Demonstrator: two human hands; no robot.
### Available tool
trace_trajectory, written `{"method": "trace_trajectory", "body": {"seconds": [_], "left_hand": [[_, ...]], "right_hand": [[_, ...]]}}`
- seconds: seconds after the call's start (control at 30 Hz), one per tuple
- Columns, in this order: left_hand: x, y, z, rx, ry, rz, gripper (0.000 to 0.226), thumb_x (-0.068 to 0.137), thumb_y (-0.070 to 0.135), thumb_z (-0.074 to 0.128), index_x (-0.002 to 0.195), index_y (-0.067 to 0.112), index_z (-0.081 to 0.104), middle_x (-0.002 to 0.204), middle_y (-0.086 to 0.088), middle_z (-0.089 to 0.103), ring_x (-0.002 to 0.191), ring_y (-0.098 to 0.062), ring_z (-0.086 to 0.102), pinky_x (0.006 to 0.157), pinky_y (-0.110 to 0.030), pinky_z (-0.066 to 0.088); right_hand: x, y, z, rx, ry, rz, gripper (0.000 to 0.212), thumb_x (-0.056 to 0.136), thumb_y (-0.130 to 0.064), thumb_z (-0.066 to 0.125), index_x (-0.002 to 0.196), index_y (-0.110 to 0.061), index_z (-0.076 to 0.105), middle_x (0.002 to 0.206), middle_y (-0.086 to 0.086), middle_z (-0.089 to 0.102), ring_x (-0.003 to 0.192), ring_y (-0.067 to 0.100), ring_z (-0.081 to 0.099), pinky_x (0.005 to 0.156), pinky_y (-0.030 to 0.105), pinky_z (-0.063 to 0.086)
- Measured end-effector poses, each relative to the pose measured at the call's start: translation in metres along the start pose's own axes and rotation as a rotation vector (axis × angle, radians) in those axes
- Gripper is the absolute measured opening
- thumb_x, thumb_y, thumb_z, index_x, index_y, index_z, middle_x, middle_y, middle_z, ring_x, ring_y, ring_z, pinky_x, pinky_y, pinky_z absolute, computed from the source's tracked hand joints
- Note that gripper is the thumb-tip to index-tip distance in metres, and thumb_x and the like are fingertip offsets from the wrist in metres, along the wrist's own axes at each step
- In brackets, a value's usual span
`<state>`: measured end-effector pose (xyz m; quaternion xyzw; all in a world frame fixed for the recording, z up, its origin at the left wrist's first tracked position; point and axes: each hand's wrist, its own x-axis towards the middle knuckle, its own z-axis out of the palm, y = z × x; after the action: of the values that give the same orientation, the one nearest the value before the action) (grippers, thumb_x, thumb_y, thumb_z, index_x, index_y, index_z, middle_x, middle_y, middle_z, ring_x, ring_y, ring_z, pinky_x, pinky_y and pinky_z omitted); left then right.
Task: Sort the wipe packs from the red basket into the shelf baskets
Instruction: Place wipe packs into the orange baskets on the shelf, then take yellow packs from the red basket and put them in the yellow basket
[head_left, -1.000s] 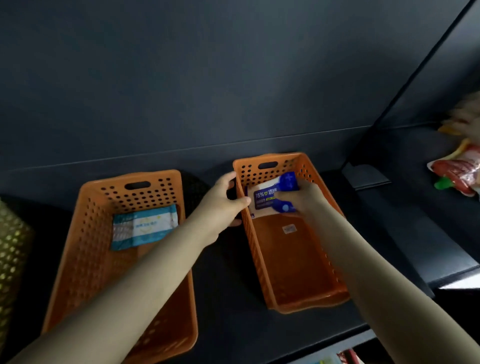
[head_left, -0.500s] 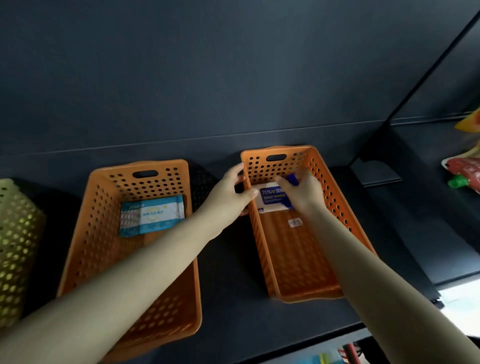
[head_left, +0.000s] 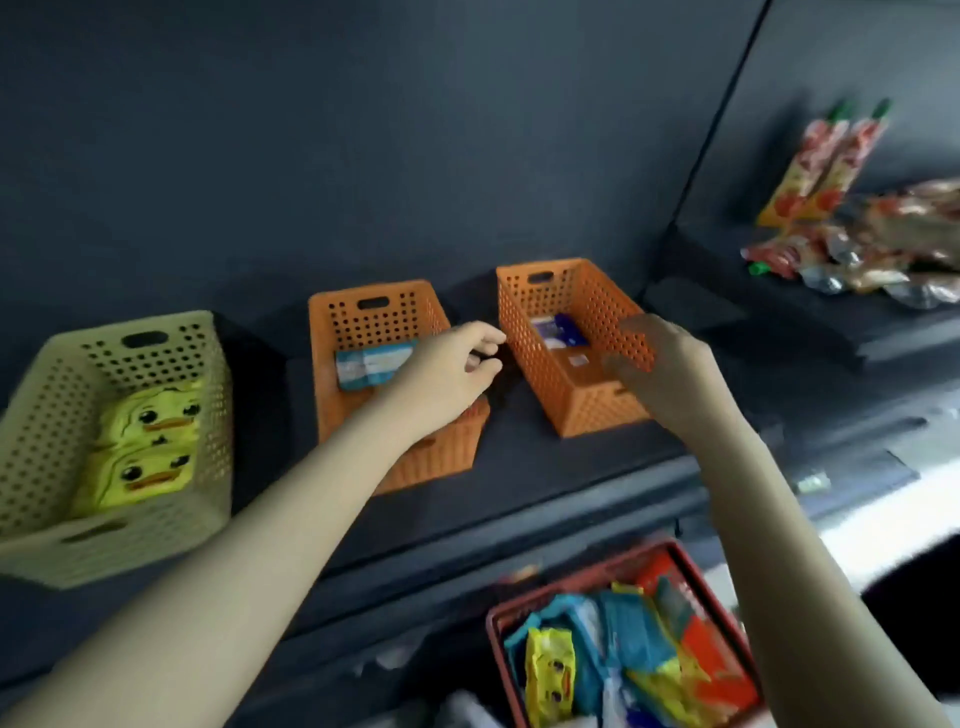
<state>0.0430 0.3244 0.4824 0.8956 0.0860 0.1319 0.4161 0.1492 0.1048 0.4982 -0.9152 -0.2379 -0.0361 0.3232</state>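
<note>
Wipe pack (head_left: 558, 331), white and blue, lies at the far end of the right orange basket (head_left: 571, 353), beyond my right hand (head_left: 662, 371), which hangs blurred over the basket's near right wall, holding nothing I can see; its finger spread I cannot tell. My left hand (head_left: 449, 374), fingers loosely curled and empty, sits between that basket and the middle orange basket (head_left: 384, 364).

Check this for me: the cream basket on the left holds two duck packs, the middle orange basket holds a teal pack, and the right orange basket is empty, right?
Not quite. In the head view the right orange basket is not empty: a blue and white pack lies at its far end. The cream basket does hold two duck packs, and the middle orange basket a teal pack.
</note>
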Motion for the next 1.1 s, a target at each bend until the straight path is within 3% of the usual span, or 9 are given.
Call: {"method": "trace_trajectory", "body": {"seconds": [0.13, 0.27, 0.37, 0.43, 0.57, 0.63, 0.73, 0.9, 1.1], "left_hand": [[-0.093, 0.010, 0.020, -0.200, -0.075, -0.077, 0.021, 0.096, 0.020, 0.056, 0.114, 0.025, 0.064, 0.106, 0.012, 0.066, 0.097, 0.001, 0.062, 0.084, -0.014, 0.048], [-0.171, -0.002, 0.062, -0.181, -0.178, -0.139, 0.017, 0.096, 0.020, 0.057, 0.110, 0.027, 0.064, 0.098, 0.019, 0.063, 0.087, 0.009, 0.059, 0.073, -0.002, 0.043], [-0.217, -0.020, 0.107, -0.136, -0.257, -0.209, 0.019, 0.095, 0.017, 0.059, 0.113, 0.019, 0.065, 0.104, 0.008, 0.067, 0.095, -0.005, 0.063, 0.084, -0.016, 0.049], [-0.238, -0.034, 0.143, -0.129, -0.314, -0.290, 0.021, 0.095, 0.016, 0.059, 0.114, 0.016, 0.066, 0.108, 0.004, 0.068, 0.102, -0.012, 0.064, 0.089, -0.023, 0.048], [-0.263, -0.058, 0.220, -0.173, -0.405, -0.500, 0.024, 0.095, 0.018, 0.059, 0.119, 0.015, 0.062, 0.116, -0.001, 0.066, 0.103, -0.010, 0.060, 0.076, -0.013, 0.042], [-0.262, -0.069, 0.262, -0.216, -0.439, -0.632, 0.033, 0.095, 0.020, 0.058, 0.127, 0.013, 0.057, 0.128, -0.006, 0.062, 0.107, -0.009, 0.056, 0.080, -0.014, 0.042], [-0.246, -0.092, 0.333, -0.228, -0.395, -0.785, 0.043, 0.095, 0.025, 0.058, 0.135, 0.011, 0.049, 0.136, -0.009, 0.056, 0.120, -0.019, 0.054, 0.098, -0.031, 0.044], [-0.217, -0.166, 0.444, -0.122, -0.214, -0.916, 0.060, 0.093, 0.028, 0.063, 0.144, 0.010, 0.039, 0.147, -0.013, 0.044, 0.134, -0.028, 0.044, 0.104, -0.032, 0.037], [-0.203, -0.249, 0.534, -0.148, 0.072, -1.089, 0.075, 0.087, 0.029, 0.070, 0.149, 0.016, 0.030, 0.153, -0.008, 0.036, 0.139, -0.027, 0.037, 0.109, -0.034, 0.031]], "right_hand": [[-0.126, 0.016, -0.004, -0.038, -0.031, 0.131, 0.051, 0.086, -0.029, 0.071, 0.132, -0.017, 0.056, 0.127, 0.009, 0.060, 0.115, 0.027, 0.057, 0.088, 0.027, 0.040], [-0.237, 0.047, 0.006, -0.052, -0.093, 0.256, 0.045, 0.085, -0.022, 0.072, 0.127, -0.013, 0.060, 0.124, 0.012, 0.064, 0.111, 0.030, 0.060, 0.088, 0.031, 0.043], [-0.304, 0.079, 0.015, -0.074, -0.153, 0.370, 0.043, 0.083, -0.020, 0.074, 0.124, -0.012, 0.063, 0.118, 0.013, 0.068, 0.107, 0.032, 0.063, 0.079, 0.030, 0.039], [-0.335, 0.105, 0.022, -0.056, -0.174, 0.442, 0.046, 0.081, -0.018, 0.076, 0.124, -0.008, 0.063, 0.120, 0.013, 0.068, 0.110, 0.032, 0.062, 0.085, 0.028, 0.037], [-0.351, 0.168, 0.037, -0.015, -0.302, 0.562, 0.043, 0.085, -0.018, 0.072, 0.126, -0.009, 0.060, 0.125, 0.011, 0.064, 0.111, 0.031, 0.060, 0.088, 0.033, 0.045], [-0.338, 0.204, 0.049, -0.012, -0.351, 0.584, 0.042, 0.087, -0.019, 0.070, 0.127, -0.010, 0.059, 0.127, 0.011, 0.063, 0.110, 0.030, 0.060, 0.088, 0.034, 0.047], [-0.297, 0.269, 0.081, 0.012, -0.433, 0.634, 0.043, 0.089, -0.019, 0.068, 0.128, -0.006, 0.057, 0.126, 0.015, 0.063, 0.111, 0.032, 0.061, 0.091, 0.037, 0.050], [-0.243, 0.374, 0.170, -0.019, -0.531, 0.589, 0.046, 0.091, -0.028, 0.065, 0.132, -0.010, 0.053, 0.129, 0.012, 0.061, 0.115, 0.030, 0.059, 0.092, 0.036, 0.047], [-0.223, 0.455, 0.280, 0.063, -0.474, 0.651, 0.042, 0.093, -0.039, 0.060, 0.124, -0.011, 0.059, 0.116, 0.013, 0.067, 0.103, 0.032, 0.062, 0.075, 0.032, 0.046]]}}
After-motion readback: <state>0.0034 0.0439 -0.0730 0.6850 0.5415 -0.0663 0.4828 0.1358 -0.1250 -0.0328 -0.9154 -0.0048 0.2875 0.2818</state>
